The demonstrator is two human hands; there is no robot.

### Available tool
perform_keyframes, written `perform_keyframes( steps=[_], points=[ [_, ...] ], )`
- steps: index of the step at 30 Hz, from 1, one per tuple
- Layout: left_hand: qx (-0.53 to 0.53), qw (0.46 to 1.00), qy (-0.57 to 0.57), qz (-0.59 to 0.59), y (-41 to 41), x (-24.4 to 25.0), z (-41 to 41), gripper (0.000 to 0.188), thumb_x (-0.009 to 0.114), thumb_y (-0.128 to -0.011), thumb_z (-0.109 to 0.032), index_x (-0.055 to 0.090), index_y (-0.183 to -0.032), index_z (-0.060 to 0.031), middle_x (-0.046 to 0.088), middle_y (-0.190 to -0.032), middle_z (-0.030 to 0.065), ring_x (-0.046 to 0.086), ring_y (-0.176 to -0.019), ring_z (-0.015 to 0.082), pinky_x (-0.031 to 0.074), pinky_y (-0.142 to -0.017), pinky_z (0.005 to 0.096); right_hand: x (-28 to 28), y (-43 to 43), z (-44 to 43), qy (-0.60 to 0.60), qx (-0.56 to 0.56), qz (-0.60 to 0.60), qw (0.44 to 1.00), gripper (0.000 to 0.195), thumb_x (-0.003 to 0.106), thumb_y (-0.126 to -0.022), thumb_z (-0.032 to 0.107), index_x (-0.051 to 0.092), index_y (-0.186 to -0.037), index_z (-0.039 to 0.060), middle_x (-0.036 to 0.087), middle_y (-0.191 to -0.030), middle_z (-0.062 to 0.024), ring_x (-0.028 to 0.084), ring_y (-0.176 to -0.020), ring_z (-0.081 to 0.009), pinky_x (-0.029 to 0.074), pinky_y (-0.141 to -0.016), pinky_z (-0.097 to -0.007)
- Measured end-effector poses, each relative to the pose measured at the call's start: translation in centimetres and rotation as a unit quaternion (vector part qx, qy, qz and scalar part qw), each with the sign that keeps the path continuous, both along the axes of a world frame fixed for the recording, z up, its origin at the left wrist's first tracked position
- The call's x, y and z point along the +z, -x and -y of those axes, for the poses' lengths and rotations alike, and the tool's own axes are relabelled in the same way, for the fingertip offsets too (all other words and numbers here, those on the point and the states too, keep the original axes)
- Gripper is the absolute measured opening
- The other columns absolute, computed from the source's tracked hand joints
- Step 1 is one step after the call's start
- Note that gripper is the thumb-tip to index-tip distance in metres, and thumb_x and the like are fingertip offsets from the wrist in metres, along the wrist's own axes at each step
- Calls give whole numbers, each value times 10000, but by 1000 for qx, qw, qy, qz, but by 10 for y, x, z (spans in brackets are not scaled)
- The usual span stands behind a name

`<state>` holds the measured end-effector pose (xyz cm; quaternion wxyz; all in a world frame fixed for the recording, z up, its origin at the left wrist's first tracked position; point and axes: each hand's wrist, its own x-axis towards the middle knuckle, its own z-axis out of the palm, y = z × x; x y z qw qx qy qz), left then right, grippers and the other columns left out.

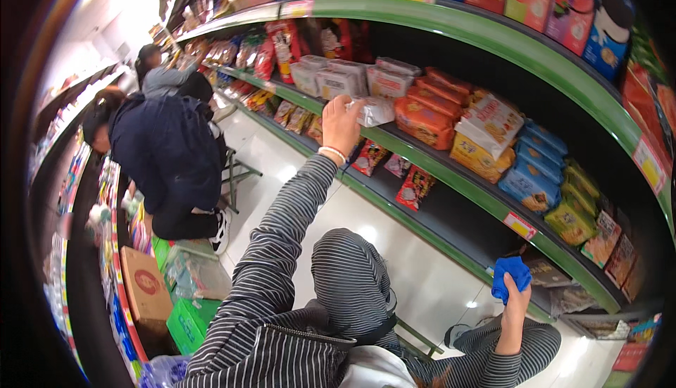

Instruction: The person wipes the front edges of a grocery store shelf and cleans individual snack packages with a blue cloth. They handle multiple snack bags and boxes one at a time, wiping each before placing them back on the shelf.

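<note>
My left hand (pixel 340 124) reaches up to the middle shelf (pixel 465 169), its fingers on the end of a white plastic snack package (pixel 376 111). Whether the fingers grip it or only touch it is hard to tell. White boxed packs (pixel 338 83) stand just behind, and orange snack packs (pixel 425 121) lie to the right. Low at the right, beside the shelf's lower edge, my right hand (pixel 513 303) holds a bunched blue cloth (pixel 510 278).
Yellow packs (pixel 480 158), blue packs (pixel 531 177) and green packs (pixel 570 224) line the shelf. Red packets (pixel 414 187) lie on the bottom shelf. Two people crouch or sit at the left (pixel 163 150). A cardboard box (pixel 145 282) and a green box (pixel 193 324) stand at lower left.
</note>
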<state>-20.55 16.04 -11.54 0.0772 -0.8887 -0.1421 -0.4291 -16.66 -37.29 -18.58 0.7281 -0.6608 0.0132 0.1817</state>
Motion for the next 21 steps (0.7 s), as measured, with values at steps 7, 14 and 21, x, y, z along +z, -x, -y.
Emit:
perform_keyframes(
  steps=[7,14,21],
  points=[
    [-182,974,123,58,95,9,88,583,790,-658,-98,581,-1200,-44,520,-1317,171,490,-1239,365,415,-1039,455,-9,11,-12,34,10,51,998,334,679,-889,53,608,-1209,-13,654,-1139,-59,609,-1030,-146,458,-940,-279],
    [-337,672,637,-172,46,-8,223,495,747,-868,-292,512,-1187,4,613,-1044,72,589,-970,121,485,-840,273,38,8,-59,124,-48,515,847,400,647,-770,-29,657,-1164,35,654,-1219,-143,577,-1158,-274,387,-1038,-378],
    [-373,459,794,-138,13,-61,278,455,652,-956,-410,545,-1116,3,610,-967,40,579,-850,75,498,-716,238,49,6,-82,278,48,582,762,582,637,-681,-9,648,-1248,120,570,-1388,-122,508,-1298,-361,372,-1085,-488]
  ],
)
